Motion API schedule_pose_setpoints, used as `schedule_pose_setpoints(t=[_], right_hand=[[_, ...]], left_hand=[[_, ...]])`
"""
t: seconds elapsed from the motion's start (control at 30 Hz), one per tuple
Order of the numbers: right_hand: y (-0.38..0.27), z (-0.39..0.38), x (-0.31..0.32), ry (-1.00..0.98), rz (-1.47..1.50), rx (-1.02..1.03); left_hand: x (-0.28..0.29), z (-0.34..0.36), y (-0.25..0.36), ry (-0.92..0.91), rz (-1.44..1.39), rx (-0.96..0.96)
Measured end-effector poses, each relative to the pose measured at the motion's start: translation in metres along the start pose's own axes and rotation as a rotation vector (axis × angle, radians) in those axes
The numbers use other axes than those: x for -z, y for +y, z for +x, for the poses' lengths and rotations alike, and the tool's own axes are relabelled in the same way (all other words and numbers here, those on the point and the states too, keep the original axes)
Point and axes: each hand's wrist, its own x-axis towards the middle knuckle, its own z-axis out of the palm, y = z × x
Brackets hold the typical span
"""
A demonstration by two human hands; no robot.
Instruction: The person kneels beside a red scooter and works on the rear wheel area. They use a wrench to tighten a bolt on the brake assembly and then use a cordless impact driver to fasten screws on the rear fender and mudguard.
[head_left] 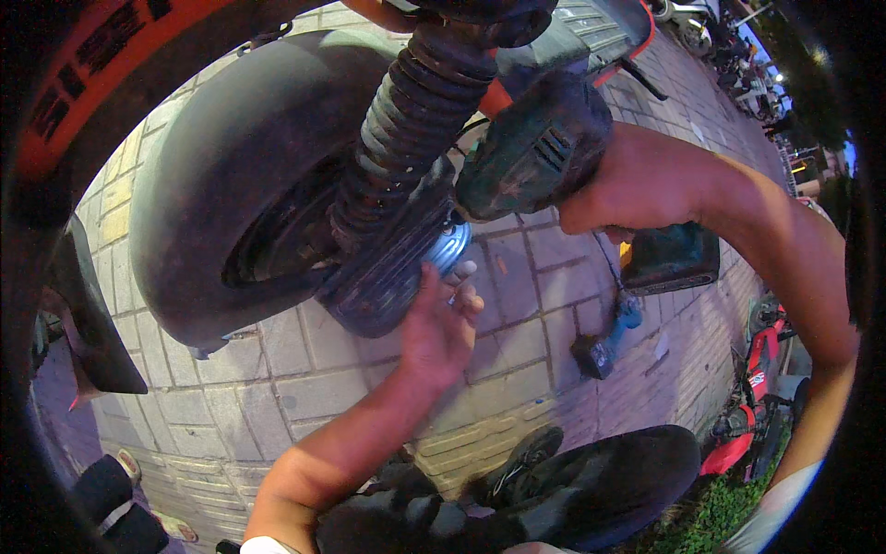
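Note:
A scooter's rear tyre (pixel 212 194) stands before me, with a ribbed black shock absorber (pixel 406 115) slanting across it. Beside the wheel is the dark ribbed engine cover (pixel 378 291), with a shiny silver metal part (pixel 450 244) at its right end. My left hand (pixel 441 319) has its thumb and curled fingers around the lower edge of that part. In my right hand (pixel 632 185) is a dark cordless impact wrench (pixel 535 148), gripped by the handle, its battery (pixel 672 258) below. The tool's nose points at the silver part; the exact contact point is hidden.
On the paving lies a small blue-and-black tool (pixel 604 342). My knee and dark shoe (pixel 526 457) are at the bottom. Red vehicle parts (pixel 752 397) and grass (pixel 720 512) are at right. Another person's sandalled feet (pixel 175 526) show at lower left.

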Motion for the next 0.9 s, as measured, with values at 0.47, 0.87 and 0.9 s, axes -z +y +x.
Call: schedule_pose_setpoints(t=[0.47,0.87,0.9], right_hand=[[0.013,-0.014,0.002,0.071,0.017,0.129],[0.107,-0.073,-0.114,-0.029,0.162,0.629],[0.1,-0.073,-0.115,0.043,0.05,0.673]], left_hand=[[0.025,-0.043,-0.001,0.107,0.208,0.169],[0.006,-0.082,0.058,0.008,0.2,-0.014],[0.0,-0.084,0.058,0.064,0.256,-0.048]])
